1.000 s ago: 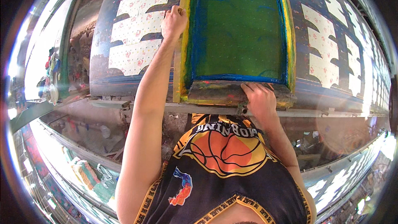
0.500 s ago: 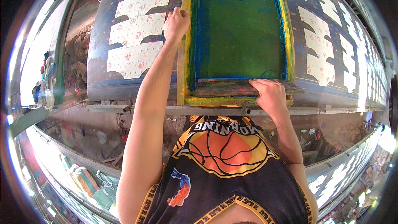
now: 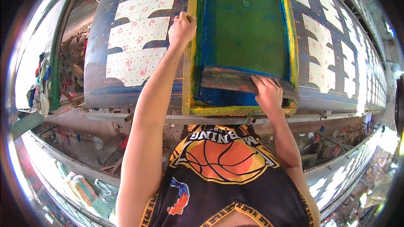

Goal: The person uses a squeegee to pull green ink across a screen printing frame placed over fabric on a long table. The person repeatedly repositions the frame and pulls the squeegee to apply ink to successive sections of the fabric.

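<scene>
Two bare arms up from the lower edge. Left arm (image 3: pixel 144 134) extended, close to straight, slants up and a bit right; wrist roughly in line with forearm. Left hand (image 3: pixel 182 30) is the farther one from the body, curled tight like a fist, fingers (image 3: pixel 184 17) folded, tips hidden. Right arm (image 3: pixel 287 141) bends at the elbow, forearm angled up and left. Right hand (image 3: pixel 269 94) sits lower, closer to the body, back uppermost, fingers bent in a grip, thumb hidden. Hands well apart.
</scene>
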`<state>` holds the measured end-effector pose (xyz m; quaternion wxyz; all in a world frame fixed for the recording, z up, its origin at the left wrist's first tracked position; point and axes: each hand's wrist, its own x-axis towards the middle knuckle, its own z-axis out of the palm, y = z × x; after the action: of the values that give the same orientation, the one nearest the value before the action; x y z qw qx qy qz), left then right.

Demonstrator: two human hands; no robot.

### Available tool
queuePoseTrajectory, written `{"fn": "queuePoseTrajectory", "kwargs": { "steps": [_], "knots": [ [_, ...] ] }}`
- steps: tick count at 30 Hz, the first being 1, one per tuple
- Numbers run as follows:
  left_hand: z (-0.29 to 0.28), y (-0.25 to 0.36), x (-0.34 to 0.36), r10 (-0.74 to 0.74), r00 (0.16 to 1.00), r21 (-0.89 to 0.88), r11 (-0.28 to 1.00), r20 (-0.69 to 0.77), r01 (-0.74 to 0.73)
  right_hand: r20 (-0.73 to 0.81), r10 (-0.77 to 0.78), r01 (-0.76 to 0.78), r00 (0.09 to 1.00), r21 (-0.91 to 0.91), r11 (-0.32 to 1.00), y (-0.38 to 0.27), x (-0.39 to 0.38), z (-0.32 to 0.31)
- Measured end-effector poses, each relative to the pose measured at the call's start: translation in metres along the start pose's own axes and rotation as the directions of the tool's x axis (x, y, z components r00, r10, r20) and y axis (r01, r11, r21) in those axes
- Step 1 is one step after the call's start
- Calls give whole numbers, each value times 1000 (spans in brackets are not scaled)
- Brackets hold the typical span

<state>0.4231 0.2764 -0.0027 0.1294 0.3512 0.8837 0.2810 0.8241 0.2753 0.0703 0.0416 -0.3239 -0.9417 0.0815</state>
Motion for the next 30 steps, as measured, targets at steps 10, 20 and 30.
{"fn": "queuePoseTrajectory", "kwargs": {
  "steps": [10,20,30],
  "knots": [
    [0,7,-3,12,999,25,1000,-31,-11,27,71,-70,997,-52,996,80,215,10],
    [4,16,-6,4,994,108,994,-108,8,29,-24,27,999,-126,992,179,444,29],
    [3,21,-7,-68,995,124,989,-74,77,258,-32,61,966,-104,993,186,493,-12]
  ]
}}
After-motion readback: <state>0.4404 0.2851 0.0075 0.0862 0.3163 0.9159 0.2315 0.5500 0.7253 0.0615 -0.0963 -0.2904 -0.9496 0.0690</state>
